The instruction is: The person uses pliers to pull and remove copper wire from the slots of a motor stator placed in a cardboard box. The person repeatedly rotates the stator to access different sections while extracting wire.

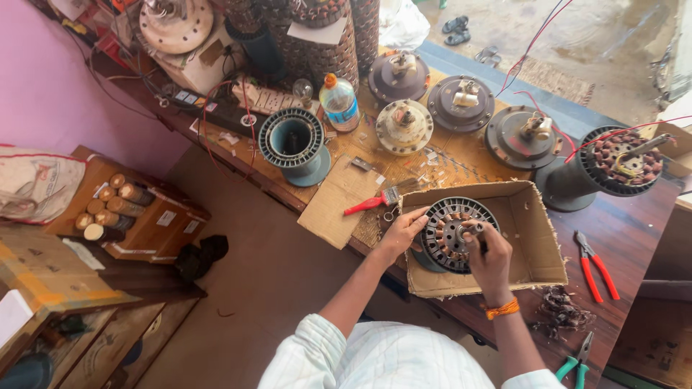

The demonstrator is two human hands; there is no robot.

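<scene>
Two hands work on one stator (455,234), a round slotted iron core with copper coils, lying in a shallow cardboard box (537,248) at the near edge of a wooden bench (634,230). The left hand (402,229) rests its curled fingers on the stator's left rim, steadying it. The right hand (491,258) is closed over the stator's near right part, its fingers pinched around a small grey tool or shaft end at the centre; what exactly it grips I cannot tell. An orange band (502,310) circles the right wrist.

Just left of the box lies a red-handled brush (371,202), its bristles toward the box, beside a flat piece of cardboard (339,205). To the right of the box, red pliers (595,265) lie on the bench, and near them a heap of stripped copper wire (561,311). Green-handled pliers (577,358) lie at the near edge.

Farther off, four round motor housings (405,127) sit in a row, with a plastic bottle (339,103) and an empty stator ring (291,138) to their left. At the far right, a wound stator (626,160) stands on a dark base, with red wires rising from it.
</scene>
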